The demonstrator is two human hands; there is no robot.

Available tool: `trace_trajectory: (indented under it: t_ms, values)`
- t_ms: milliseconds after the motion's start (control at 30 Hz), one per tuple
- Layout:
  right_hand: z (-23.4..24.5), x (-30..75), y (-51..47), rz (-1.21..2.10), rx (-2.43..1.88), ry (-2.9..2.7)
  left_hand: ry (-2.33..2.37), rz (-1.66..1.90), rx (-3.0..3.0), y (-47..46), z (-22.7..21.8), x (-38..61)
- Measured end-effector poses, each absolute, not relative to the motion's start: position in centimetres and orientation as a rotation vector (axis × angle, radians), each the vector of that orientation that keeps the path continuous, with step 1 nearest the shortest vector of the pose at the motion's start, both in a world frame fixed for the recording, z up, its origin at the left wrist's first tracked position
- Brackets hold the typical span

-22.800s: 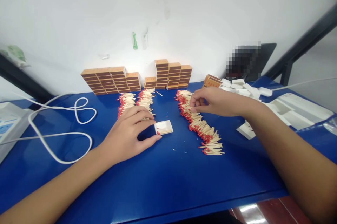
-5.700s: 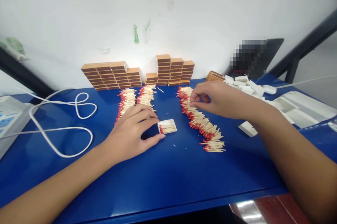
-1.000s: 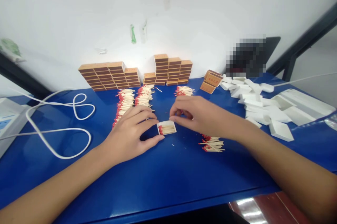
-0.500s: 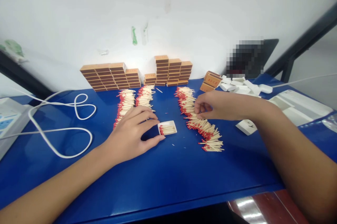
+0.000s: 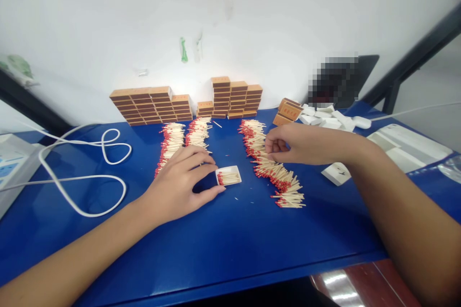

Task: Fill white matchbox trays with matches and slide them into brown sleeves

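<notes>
My left hand [image 5: 183,184] rests on the blue table, thumb and index finger at the left end of a small white matchbox tray [image 5: 236,172], gripping it at its corners. Inside the tray lies a thin layer of matches [image 5: 230,179], red heads to the left. My right hand [image 5: 284,143] is closed, fingertips pinched at the right edge of a long winding row of matches [image 5: 257,141]; the matches between the fingers are mostly hidden. Two more match rows stand behind my left hand, a left row [image 5: 172,141] and a shorter one [image 5: 197,131].
Along the wall stand stacked matchboxes [image 5: 151,105] and a second stack [image 5: 230,98]. Matchbox sleeves [image 5: 288,112] lie right of them, beside a heap of white trays [image 5: 324,117]. A white cable [image 5: 82,211] loops at left. A white box [image 5: 336,172] sits under my right forearm.
Almost nothing differs. My right hand has shifted very slightly at the match row, and the view has moved a little. My left hand stays at the tray.
</notes>
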State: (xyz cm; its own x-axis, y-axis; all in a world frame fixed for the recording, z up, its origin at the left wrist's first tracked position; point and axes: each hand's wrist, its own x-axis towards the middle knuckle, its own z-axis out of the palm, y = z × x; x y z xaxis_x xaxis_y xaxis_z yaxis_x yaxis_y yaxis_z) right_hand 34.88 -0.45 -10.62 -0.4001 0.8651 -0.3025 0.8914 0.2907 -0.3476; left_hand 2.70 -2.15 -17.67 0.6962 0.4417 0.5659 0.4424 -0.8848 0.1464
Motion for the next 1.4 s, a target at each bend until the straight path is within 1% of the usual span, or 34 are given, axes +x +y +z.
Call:
trace_trajectory:
  t_ms: [333,533,767,967,1233,1400]
  values:
    - [-10.2,34.2,-0.7,-0.769,1.672,2.532,-0.746,-0.962,-2.889,-2.2,-17.7,2.7]
    - [-10.5,33.8,-0.7,-0.722,1.631,2.641,-0.752,-0.948,-2.891,-2.2,-17.7,2.7]
    - [-12.6,30.1,-2.5,-0.775,1.42,3.053,-0.749,-0.952,-2.901,-2.3,-17.4,2.8]
    - [-14.1,28.6,-3.4,-0.821,1.374,3.064,-0.756,-0.957,-2.907,-2.3,-17.5,2.9]
    - [-13.8,29.3,-2.5,-0.617,1.397,3.076,-0.748,-0.968,-2.897,-2.3,-17.6,2.8]
    - [-12.2,31.5,-1.5,-0.454,1.571,3.114,-0.742,-0.975,-2.897,-2.2,-17.5,2.9]
